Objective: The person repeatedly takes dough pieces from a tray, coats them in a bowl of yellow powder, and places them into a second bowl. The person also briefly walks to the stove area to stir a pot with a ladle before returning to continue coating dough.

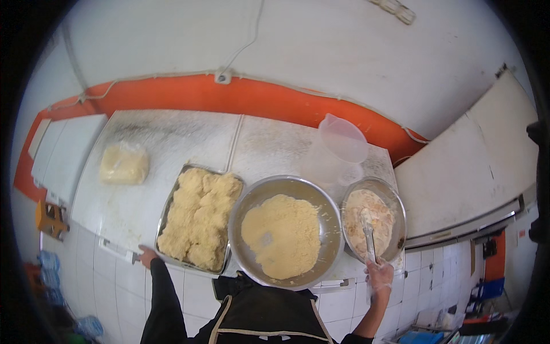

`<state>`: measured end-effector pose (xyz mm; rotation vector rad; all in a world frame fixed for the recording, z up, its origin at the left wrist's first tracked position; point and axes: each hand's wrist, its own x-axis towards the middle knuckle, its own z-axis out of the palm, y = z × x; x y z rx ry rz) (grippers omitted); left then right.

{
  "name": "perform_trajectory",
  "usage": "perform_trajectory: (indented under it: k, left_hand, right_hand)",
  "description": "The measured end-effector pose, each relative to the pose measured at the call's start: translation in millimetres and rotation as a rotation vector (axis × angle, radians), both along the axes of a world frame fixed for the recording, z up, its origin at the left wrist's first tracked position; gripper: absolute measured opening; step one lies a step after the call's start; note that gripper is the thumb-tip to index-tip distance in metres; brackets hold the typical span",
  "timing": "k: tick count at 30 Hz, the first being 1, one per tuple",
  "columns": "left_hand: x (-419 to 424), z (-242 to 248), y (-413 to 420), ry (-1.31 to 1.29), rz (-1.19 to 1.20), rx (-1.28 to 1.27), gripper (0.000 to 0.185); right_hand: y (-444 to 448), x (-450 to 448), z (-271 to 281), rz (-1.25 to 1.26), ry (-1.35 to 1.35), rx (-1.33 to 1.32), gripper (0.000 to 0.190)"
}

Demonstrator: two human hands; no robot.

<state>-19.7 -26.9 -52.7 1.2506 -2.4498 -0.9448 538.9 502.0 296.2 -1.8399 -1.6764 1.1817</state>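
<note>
My right hand, in a clear plastic glove, grips metal tongs. Their far end lies in a pale wet mix with pinkish pieces, inside a smaller metal bowl. Bare, my left hand rests at the front edge of the white chest freezer lid, beside a handle; its fingers are partly hidden. Between my hands stand a metal tray heaped with crumb-coated pieces and a large steel bowl of yellowish breading crumbs.
A translucent plastic jug stands behind the bowls, near the orange wall band. At the left lies a clear bag of yellowish food. Another white freezer borders the right side. Large blue water bottles sit on the floor at left.
</note>
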Motion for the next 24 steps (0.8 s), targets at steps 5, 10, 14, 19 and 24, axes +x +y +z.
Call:
perform_trajectory:
  k: [5, 10, 14, 19, 24]
  left_hand:
    - [14.9, 42.1, 21.1, -0.038, -0.016, 0.017, 0.082]
    - [16.6, 44.1, 23.2, -0.016, -0.025, 0.024, 0.082]
    - [15.1, 37.2, 20.3, -0.005, -0.025, 0.014, 0.081]
    - [13.6, 40.0, 21.1, -0.051, -0.03, 0.023, 0.075]
    - [16.9, 42.4, 25.2, -0.008, -0.021, 0.014, 0.078]
  right_hand:
    - [-44.6, -46.0, 13.2, 0.188, 0.138, -0.213, 0.023]
    - [-57.2, -100.0, -35.9, 0.61, -0.328, 0.016, 0.046]
    - [-46.8, -87.7, -23.7, 0.582, -0.504, 0.087, 0.053]
    - [-13.9, -39.6, 18.6, 0.283, -0.699, 0.23, 0.052]
    - [26.6, -49.4, -24.3, 0.157, -0.971, 0.597, 0.039]
